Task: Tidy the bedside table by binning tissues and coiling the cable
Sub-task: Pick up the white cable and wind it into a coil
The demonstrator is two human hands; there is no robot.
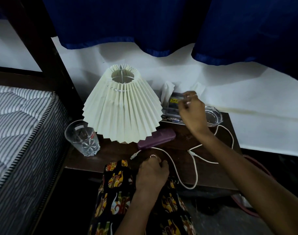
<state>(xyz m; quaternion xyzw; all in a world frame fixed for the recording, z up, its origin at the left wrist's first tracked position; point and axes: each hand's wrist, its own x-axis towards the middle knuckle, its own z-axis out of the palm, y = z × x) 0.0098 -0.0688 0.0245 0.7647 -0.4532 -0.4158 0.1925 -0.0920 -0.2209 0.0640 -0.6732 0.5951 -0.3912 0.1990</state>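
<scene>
A white cable (194, 167) lies in loose loops across the dark bedside table (212, 175), one plug end near the front left. A crumpled white tissue (166, 92) stands behind the lamp, and another tissue (198, 87) lies against the wall. My right hand (193, 111) hovers over the back of the table between the two tissues, fingers loosely curled, holding nothing I can make out. My left hand (152, 172) rests curled at the table's front edge, next to the cable's plug end; whether it touches the cable I cannot tell.
A pleated cream lampshade (122, 106) fills the table's left half. A drinking glass (82, 138) stands at the left corner, a purple case (156, 138) in the middle, a glass ashtray (213, 115) at the back right, a stack of books (172, 107) behind. A striped mattress (17, 124) lies to the left.
</scene>
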